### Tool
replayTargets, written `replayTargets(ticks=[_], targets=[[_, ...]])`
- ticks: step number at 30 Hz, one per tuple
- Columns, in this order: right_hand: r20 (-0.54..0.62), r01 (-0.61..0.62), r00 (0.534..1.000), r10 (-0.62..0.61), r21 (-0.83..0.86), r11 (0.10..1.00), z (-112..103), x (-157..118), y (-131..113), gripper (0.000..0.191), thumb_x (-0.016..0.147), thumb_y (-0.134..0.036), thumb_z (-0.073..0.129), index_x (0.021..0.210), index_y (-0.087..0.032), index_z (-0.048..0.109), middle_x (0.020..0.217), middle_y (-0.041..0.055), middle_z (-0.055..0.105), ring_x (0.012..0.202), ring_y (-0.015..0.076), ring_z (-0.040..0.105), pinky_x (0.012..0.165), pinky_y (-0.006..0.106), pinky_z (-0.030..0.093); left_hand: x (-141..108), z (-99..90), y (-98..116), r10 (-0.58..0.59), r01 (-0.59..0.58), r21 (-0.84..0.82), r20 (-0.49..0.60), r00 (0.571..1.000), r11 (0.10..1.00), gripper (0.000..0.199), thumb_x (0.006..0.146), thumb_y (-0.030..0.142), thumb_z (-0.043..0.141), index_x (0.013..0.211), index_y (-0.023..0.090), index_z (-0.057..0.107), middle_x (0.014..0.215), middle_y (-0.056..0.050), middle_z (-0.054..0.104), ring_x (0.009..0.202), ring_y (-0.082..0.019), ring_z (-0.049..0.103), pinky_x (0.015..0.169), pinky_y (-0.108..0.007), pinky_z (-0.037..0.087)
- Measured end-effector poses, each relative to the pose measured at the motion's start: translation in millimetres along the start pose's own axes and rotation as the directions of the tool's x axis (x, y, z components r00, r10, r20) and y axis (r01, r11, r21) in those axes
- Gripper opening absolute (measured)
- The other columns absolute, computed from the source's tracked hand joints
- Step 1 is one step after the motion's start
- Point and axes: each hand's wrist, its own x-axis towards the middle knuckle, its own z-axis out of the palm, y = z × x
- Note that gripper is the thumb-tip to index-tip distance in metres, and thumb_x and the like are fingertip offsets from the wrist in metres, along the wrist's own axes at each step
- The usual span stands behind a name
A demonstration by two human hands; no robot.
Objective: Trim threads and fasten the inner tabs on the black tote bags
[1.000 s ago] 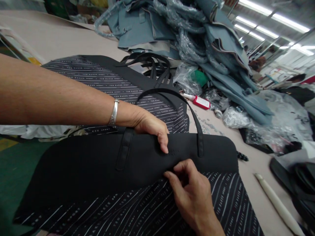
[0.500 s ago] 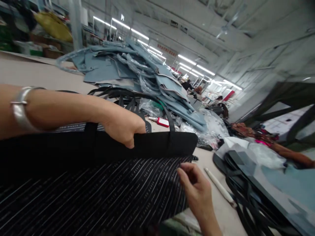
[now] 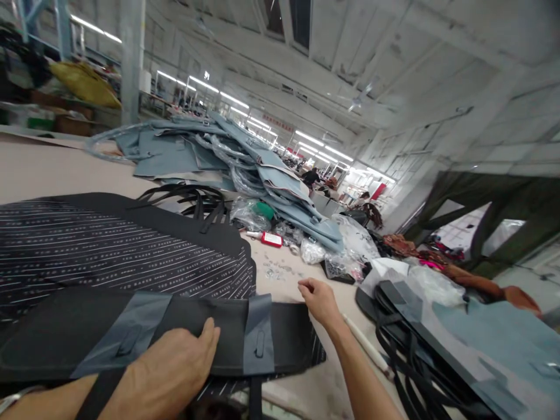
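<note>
A black bag panel (image 3: 205, 309) lies nearest me, with two grey strips across it; a narrow loop-shaped outline marks the right grey strip (image 3: 259, 335). My left hand (image 3: 175, 356) rests flat on this panel between the strips, fingers extended, and a black strap (image 3: 102, 391) crosses over its wrist. Beyond the panel spreads black lining (image 3: 131, 251) printed with white lines and lettering. My right hand (image 3: 318, 300) hovers past the panel's right end, fingertips pinched together; whatever they hold is hidden. Small clear bits (image 3: 277, 271) lie on the table just beyond it.
Blue-grey bag pieces (image 3: 262, 169) are heaped at the back in clear plastic. A red bottle (image 3: 271, 239) lies before them. On the right are a white stick-like tool (image 3: 365, 344), black straps (image 3: 406, 373) and more blue-grey pieces (image 3: 490, 326).
The black edge that my left hand gripped has been folded down toward me, exposing its grey-stripped side and the lining beyond. My right hand has moved away from the lining's edge toward the clear bits.
</note>
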Motion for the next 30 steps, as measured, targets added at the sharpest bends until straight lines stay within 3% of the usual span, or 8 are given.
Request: replayTargets(ticks=[3,5,10,14,19,23,26,30], targets=[[0.119,0.066,0.992,-0.046,-0.17,0.983,13,16,-9,0.024,0.091,-0.021,0.053,0.103,-0.018,0.074,0.106,0.01,0.076,0.101,0.0209,0.069,0.092,0.032,0.049,-8,1.9,8,0.004,-0.015,0.086,0.128,0.992,0.996,0.076,0.064,-0.011,0.041,0.134,0.01,0.06,0.131,-0.024,0.06,0.053,-0.022,0.07,0.049,-0.03,0.058],[0.198,0.115,0.978,-0.061,-0.273,0.955,21,26,-15,0.021,0.095,-0.023,0.055,0.103,-0.016,0.072,0.108,0.0101,0.074,0.104,0.0215,0.067,0.096,0.037,0.048,-11,7.5,9,-0.023,0.017,0.04,0.143,0.99,0.999,0.08,0.062,-0.011,0.04,0.137,0.013,0.058,0.136,-0.021,0.056,0.059,-0.021,0.072,0.053,-0.029,0.06],[0.297,0.173,0.954,-0.049,-0.41,0.896,39,42,-22,0.022,0.097,-0.034,0.059,0.099,-0.014,0.068,0.105,0.0066,0.07,0.102,0.0213,0.066,0.096,0.045,0.05,-21,34.1,14,-0.051,0.052,-0.034,0.014,0.999,0.998,0.074,0.065,-0.004,0.047,0.136,0.013,0.059,0.137,-0.024,0.053,0.059,-0.022,0.071,0.054,-0.031,0.06],[0.306,0.172,0.951,-0.051,-0.383,0.908,43,46,-20,0.016,0.096,-0.022,0.056,0.096,-0.011,0.068,0.103,0.0113,0.071,0.102,0.0233,0.066,0.095,0.043,0.049,-28,51.8,21,-0.115,0.11,-0.111,-0.041,0.992,0.988,0.07,0.068,0.001,0.052,0.136,0.017,0.06,0.138,-0.022,0.053,0.061,-0.022,0.071,0.052,-0.031,0.058],[0.237,0.083,0.971,-0.039,-0.179,0.98,37,51,-8,0.022,0.089,-0.019,0.05,0.094,-0.013,0.071,0.1,0.0158,0.073,0.1,0.026,0.066,0.091,0.037,0.046,-33,76.8,29,-0.187,0.158,-0.229,-0.109,0.976,0.961,0.064,0.076,0.009,0.054,0.139,0.022,0.058,0.144,-0.018,0.05,0.059,-0.021,0.067,0.052,-0.034,0.056],[0.212,-0.062,0.977,0.034,0.124,0.99,30,50,-7,0.037,0.087,-0.042,0.047,0.089,-0.013,0.069,0.079,0.0108,0.071,0.07,0.0217,0.065,0.064,0.033,0.051,-36,80.2,32,-0.231,0.174,-0.273,-0.194,0.953,0.946,0.054,0.082,0.014,0.055,0.135,0.023,0.062,0.145,-0.013,0.051,0.061,-0.019,0.067,0.053,-0.032,0.054],[0.25,-0.122,0.968,0.035,0.346,0.93,28,38,-28,0.051,0.083,-0.059,0.049,0.089,-0.012,0.067,0.074,0.0085,0.067,0.058,0.0173,0.06,0.051,0.028,0.047,-37,69.8,31,-0.256,0.191,-0.291,-0.205,0.945,0.937,0.048,0.085,0.016,0.053,0.131,0.021,0.066,0.142,-0.011,0.053,0.061,-0.017,0.066,0.052,-0.031,0.054],[0.366,-0.211,0.93,-0.033,0.605,0.768,33,10,-73,0.044,0.076,-0.057,0.068,0.083,-0.014,0.067,0.069,0.0044,0.064,0.055,0.0131,0.055,0.048,0.024,0.044,-36,53.6,27,-0.211,0.143,-0.272,-0.24,0.948,0.952,0.044,0.09,0.018,0.047,0.13,0.014,0.066,0.138,-0.015,0.056,0.059,-0.017,0.066,0.049,-0.032,0.052]])
